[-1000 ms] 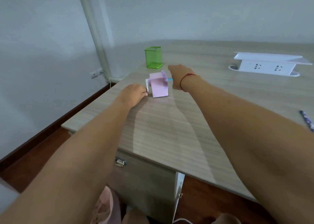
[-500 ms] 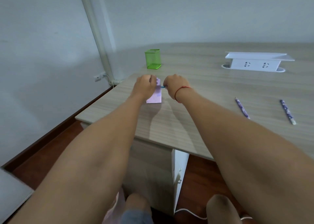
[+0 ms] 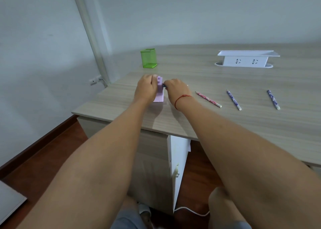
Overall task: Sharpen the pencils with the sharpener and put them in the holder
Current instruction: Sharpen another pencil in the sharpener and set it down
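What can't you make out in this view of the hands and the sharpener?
Head view only:
- What the right hand grips at the sharpener: hidden under its knuckles.
- Whether a pencil sits in it: the left hand gripping it covers that side.
- Inside the green holder: hidden by its mesh wall.
- Sharpness of the three loose pencils: too small.

A red string bracelet circles the right wrist.
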